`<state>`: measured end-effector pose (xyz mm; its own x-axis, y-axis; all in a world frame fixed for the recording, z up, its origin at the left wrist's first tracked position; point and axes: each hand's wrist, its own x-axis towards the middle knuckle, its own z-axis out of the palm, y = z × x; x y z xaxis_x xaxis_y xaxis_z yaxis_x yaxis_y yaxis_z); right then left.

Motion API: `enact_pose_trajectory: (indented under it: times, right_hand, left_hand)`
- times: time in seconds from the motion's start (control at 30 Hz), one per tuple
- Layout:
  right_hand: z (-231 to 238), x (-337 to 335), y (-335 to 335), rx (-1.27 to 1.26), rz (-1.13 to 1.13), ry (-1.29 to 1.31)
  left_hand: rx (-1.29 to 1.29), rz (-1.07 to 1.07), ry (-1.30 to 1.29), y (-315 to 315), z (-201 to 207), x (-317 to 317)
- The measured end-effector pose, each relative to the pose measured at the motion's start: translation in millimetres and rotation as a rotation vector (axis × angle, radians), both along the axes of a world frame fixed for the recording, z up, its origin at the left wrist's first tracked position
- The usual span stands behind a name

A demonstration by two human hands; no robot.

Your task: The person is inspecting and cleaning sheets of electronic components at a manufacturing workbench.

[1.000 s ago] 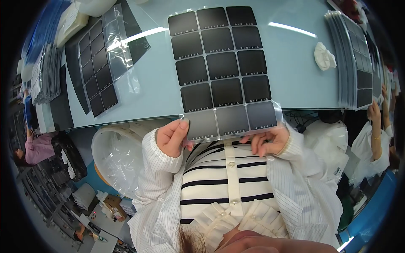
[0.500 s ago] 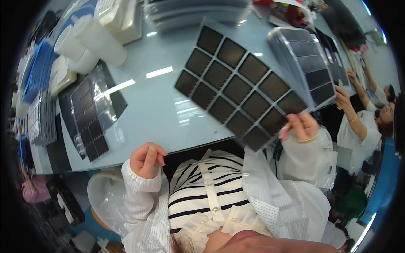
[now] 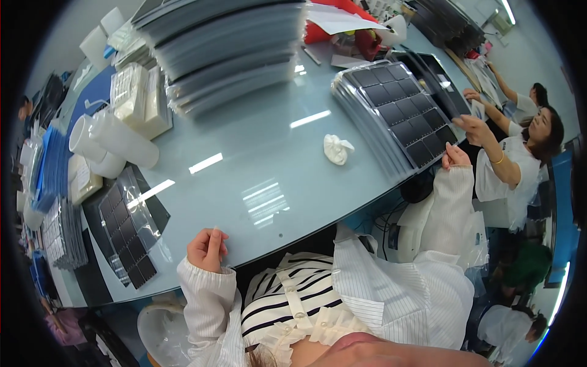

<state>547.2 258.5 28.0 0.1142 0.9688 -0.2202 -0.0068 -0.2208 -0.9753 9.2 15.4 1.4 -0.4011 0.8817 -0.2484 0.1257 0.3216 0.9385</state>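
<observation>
- Legible text: none.
- Stack of sheets (image 3: 408, 131), front edge of desk (image 3: 244, 147), right side: small pale marks on panels, unreadable.
- Wrapped packs (image 3: 129, 92), toward left edge: faint print, unreadable.

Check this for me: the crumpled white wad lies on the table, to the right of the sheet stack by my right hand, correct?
No: the head view shows the crumpled white wad on the table to the left of that sheet stack.
</observation>
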Motion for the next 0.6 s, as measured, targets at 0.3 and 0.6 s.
enact_pose_trajectory:
  times: [0.3, 0.6]
  right_hand:
    - [8.9, -12.1, 17.0, -0.048, 0.036, -0.073]
    - [72.4, -97.8, 1.5, 0.429, -0.281, -0.548]
  left_hand:
    - [0.007, 0.026, -0.055, 3.8, -4.5, -1.5]
    - [0.034, 0.019, 0.044, 1.6, -6.2, 2.8]
